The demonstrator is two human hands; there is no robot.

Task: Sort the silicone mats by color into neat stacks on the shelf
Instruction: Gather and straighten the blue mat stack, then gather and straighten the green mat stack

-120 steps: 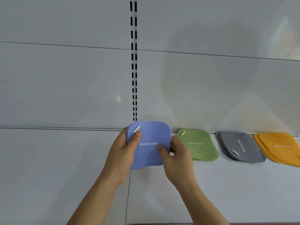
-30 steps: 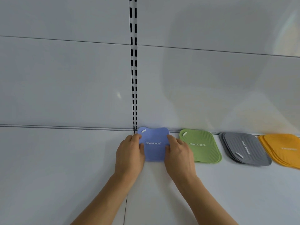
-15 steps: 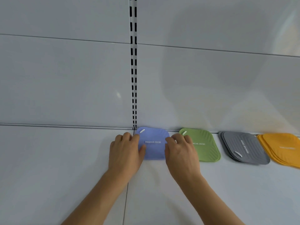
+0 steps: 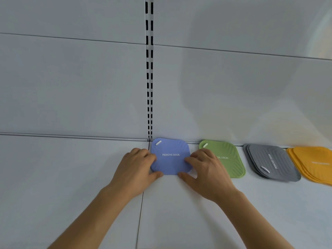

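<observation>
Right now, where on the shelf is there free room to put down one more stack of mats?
The shelf is bare left of the blue mat, past the left hand. The front strip before the green mat, gray stack and orange stack is also bare. The back row is crowded, with narrow gaps; the right hand covers one.

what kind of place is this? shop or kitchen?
Probably a shop or a mock retail display, not a kitchen: a white metal shelf with panelled back wall, a slotted upright for shelf brackets, and silicone mats laid out by colour, blue mat to orange stack.
</observation>
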